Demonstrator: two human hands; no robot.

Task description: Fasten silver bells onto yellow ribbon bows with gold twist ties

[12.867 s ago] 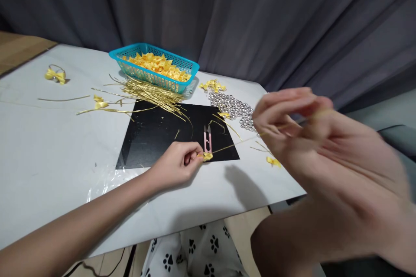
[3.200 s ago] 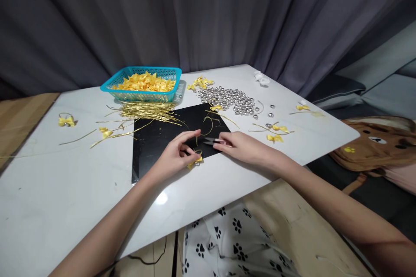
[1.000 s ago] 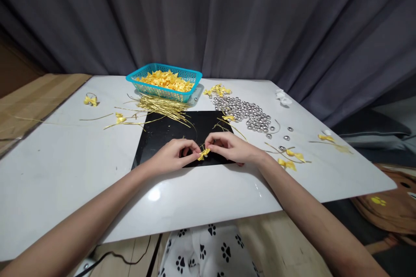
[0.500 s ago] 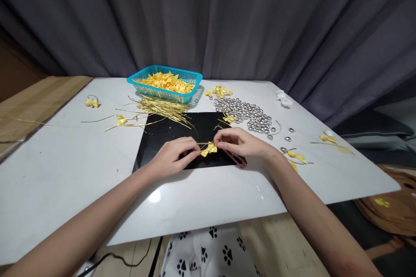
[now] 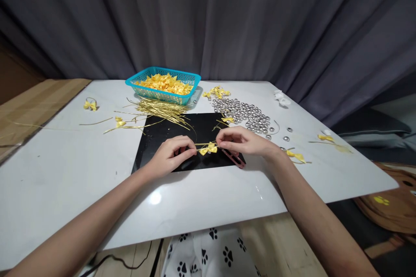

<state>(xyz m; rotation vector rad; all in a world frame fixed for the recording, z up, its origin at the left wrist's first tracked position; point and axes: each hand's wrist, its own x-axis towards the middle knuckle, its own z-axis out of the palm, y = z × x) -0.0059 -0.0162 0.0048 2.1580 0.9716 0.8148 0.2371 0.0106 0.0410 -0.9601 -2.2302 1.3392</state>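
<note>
A small yellow ribbon bow (image 5: 208, 149) lies between my hands over a black mat (image 5: 169, 132), with thin gold cord running out from it on both sides. My left hand (image 5: 172, 152) pinches the cord's left end between thumb and fingers. On the other side my right hand (image 5: 239, 140) pinches the cord close to the bow. Beneath my right hand a pair of scissors with reddish handles (image 5: 239, 162) is partly hidden. Behind the mat lies a bundle of gold cords (image 5: 162, 109).
A blue basket (image 5: 130, 82) full of yellow bows stands at the back. Many small silver pieces (image 5: 248, 112) are spread at the right of the mat. Loose bows with cord (image 5: 121, 123) lie at the left and right. A cardboard sheet (image 5: 29, 99) covers the left edge.
My left hand has slid a little leftward along the cord, away from the bow. My right hand has shifted slightly right, so more cord shows between the hands.
</note>
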